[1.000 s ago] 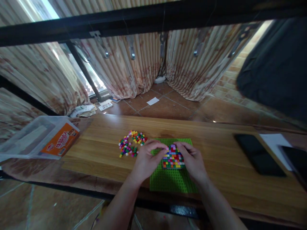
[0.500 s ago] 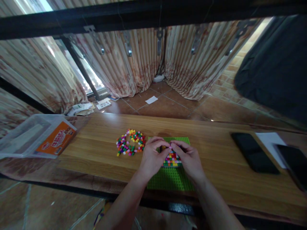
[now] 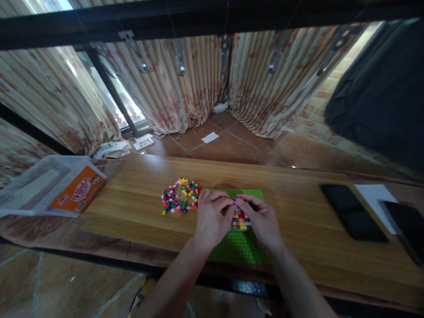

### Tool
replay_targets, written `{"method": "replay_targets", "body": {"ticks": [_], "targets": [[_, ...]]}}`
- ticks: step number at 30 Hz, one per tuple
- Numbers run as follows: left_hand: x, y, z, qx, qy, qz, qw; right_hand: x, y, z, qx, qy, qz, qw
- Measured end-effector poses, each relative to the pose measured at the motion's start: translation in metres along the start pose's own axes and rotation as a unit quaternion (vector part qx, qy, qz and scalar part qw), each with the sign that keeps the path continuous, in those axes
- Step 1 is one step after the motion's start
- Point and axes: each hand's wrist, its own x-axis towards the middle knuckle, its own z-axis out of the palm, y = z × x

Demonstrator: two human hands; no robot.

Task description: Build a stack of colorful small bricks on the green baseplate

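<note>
Both my hands meet over a green studded baseplate (image 3: 240, 249) on the wooden board. Under them, a block of small multicoloured bricks (image 3: 240, 221) sits on the plate, its upper and left parts hidden by my fingers. My left hand (image 3: 213, 218) is closed in a pinch, thumb and forefinger at the block's top edge. What it holds is hidden. Touching or nearly touching those fingertips is my right hand (image 3: 261, 216), also pinched, with a tiny purple brick (image 3: 235, 199) at its thumb and fingertips. A loose pile of coloured bricks (image 3: 180, 196) lies left of my left hand.
A clear plastic box (image 3: 49, 183) with an orange label stands at the far left. To the right lie a black phone (image 3: 353, 212), a white paper (image 3: 377, 203) and another dark device (image 3: 407, 225). The wooden board (image 3: 139, 212) has a near edge close to my forearms.
My left hand has shifted slightly right, its fingertips closer to the right hand's, covering more of the brick block's left side. The right hand has hardly moved.
</note>
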Motion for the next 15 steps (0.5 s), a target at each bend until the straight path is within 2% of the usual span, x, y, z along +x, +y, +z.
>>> {"method": "replay_targets", "body": {"ticks": [3,10,12,15], "targets": [[-0.0017,0.0008,0.0015,0.019,0.007,0.000,1.000,0.0004,-0.0007,-0.0003,-0.006,0.001,0.008,1.000],[0.0035,-0.0030,0.0091,-0.091,0.021,-0.111,0.989,0.0010,-0.0002,-0.0015,-0.029,-0.002,0.001,1.000],[0.0025,-0.0007,0.0093,-0.069,0.025,-0.111,0.991,0.0010,0.0004,-0.0015,-0.029,0.000,0.002,1.000],[-0.0035,0.0052,0.0085,0.031,0.033,-0.054,0.997,0.0004,0.0005,-0.0010,-0.023,-0.002,0.008,1.000]]}}
